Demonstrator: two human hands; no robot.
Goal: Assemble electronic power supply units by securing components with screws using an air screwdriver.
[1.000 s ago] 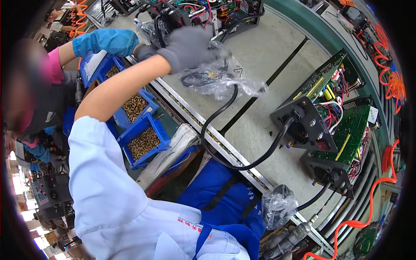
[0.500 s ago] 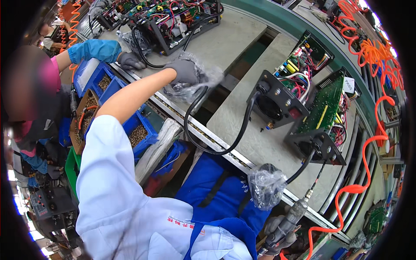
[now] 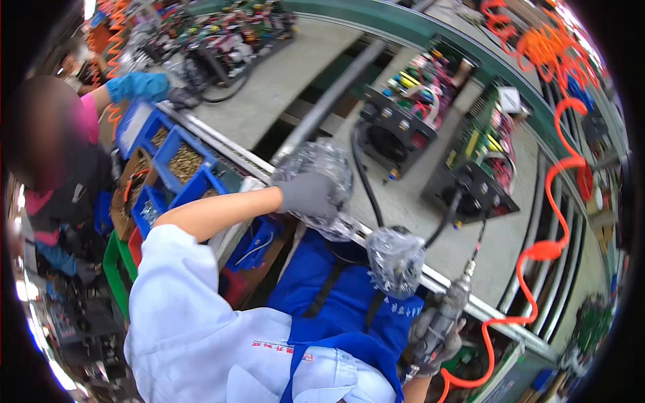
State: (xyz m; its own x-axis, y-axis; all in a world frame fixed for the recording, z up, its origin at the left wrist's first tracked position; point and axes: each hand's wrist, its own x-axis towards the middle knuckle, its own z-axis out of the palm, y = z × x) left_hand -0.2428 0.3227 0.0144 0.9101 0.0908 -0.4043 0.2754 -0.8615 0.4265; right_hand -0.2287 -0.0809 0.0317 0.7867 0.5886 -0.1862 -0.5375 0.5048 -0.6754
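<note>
One crumpled clear bag (image 3: 321, 158) lies near the centre of the frame, caught in the person's left grip (image 3: 310, 196). The grey-gloved fingers are curled onto the plastic, which bulges out above them and trails below toward the counter's (image 3: 295, 54) metal edge; what it contains is too blurred to make out.

At the lower right of the frame, the right grip (image 3: 452, 347), gloved too, is wrapped around a power screwdriver (image 3: 451, 307), its bit pointing up toward the right-hand circuit unit (image 3: 470, 191). Whether the tip touches the unit, I cannot tell.

Between the two grips, a second clear bag (image 3: 396, 263) hangs over the counter's edge, just right of the blue apron (image 3: 302, 285). Upper right of centre stands the left-hand circuit unit (image 3: 396, 131), a black cable (image 3: 366, 181) running down from its front plate.

An orange hose (image 3: 535, 289) winds down the right side. Blue bins (image 3: 185, 163) of small metal parts sit at the left, and beyond them, upper left, a co-worker's gloved hand (image 3: 183, 98) rests by the counter's edge.
</note>
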